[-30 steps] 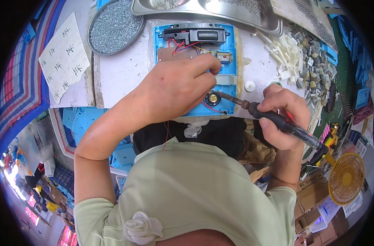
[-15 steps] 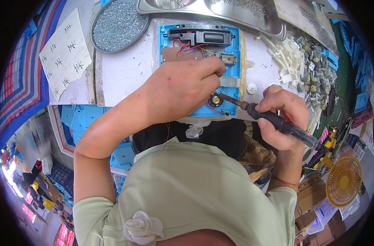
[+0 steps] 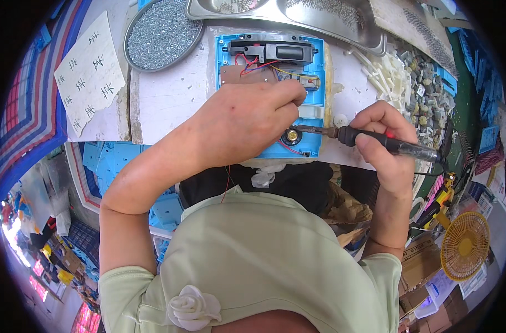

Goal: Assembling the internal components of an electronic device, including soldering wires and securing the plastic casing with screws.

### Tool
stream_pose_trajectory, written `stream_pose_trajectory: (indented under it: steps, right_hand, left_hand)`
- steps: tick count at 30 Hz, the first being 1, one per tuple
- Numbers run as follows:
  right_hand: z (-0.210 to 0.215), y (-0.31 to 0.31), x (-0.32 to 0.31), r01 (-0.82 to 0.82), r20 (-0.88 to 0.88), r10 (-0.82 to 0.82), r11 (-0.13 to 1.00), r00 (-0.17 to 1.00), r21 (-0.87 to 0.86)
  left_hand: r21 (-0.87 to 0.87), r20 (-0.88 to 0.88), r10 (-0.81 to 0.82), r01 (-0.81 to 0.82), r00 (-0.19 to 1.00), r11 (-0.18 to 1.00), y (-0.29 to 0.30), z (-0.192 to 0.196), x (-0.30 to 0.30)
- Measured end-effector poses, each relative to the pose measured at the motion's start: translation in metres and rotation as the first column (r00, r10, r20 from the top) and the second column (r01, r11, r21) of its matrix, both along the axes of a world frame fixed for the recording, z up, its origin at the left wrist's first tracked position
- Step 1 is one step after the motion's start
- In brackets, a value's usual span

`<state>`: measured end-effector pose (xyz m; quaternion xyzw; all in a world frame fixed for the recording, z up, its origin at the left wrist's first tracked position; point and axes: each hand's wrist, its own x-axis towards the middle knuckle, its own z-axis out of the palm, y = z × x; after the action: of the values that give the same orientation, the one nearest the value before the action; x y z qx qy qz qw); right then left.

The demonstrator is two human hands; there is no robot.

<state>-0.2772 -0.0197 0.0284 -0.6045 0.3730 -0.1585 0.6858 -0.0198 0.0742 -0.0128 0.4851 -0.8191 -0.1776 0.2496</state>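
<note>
My right hand grips a soldering iron by its black handle. The iron lies almost level, its metal tip pointing left, close to a small round speaker in the lower part of a blue plastic housing; whether it touches cannot be made out. My left hand rests over the housing with thumb and forefinger pinched together, hiding whatever they hold. Beyond it show a brown circuit board, red, blue and yellow wires, and a black plastic part along the housing's far end.
A round tray of screws stands at the far left, beside a handwritten paper sheet. Steel trays with small metal parts lie at the back. White plastic pieces are heaped on the right, and a yellow fan is lower right.
The soldering iron has turned from a slant to nearly level, its handle end rising as my right hand shifted. My left hand and the housing have hardly moved.
</note>
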Motion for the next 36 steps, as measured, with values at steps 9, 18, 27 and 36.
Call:
stream_pose_trajectory:
  steps: [9,18,27,36]
  right_hand:
    - [0.007,0.015,-0.030,0.139,0.071,-0.130,0.980,0.989,-0.144]
    - [0.007,0.020,-0.032,0.152,0.100,-0.134,0.967,0.986,-0.206]
    - [0.007,0.018,-0.020,0.073,0.078,-0.055,0.963,0.995,-0.260]
    - [0.003,0.015,-0.013,-0.002,0.047,0.020,0.931,0.999,-0.365]
  left_hand:
    - [-0.022,0.012,-0.007,0.008,1.000,1.000,0.000,-0.001,0.001]
    - [0.009,-0.005,0.025,-0.025,1.000,1.000,0.001,0.004,0.002]
    - [0.016,-0.026,0.046,-0.046,0.999,0.999,0.002,0.005,-0.003]
    - [0.007,0.007,0.029,-0.029,1.000,1.000,0.000,0.007,-0.003]
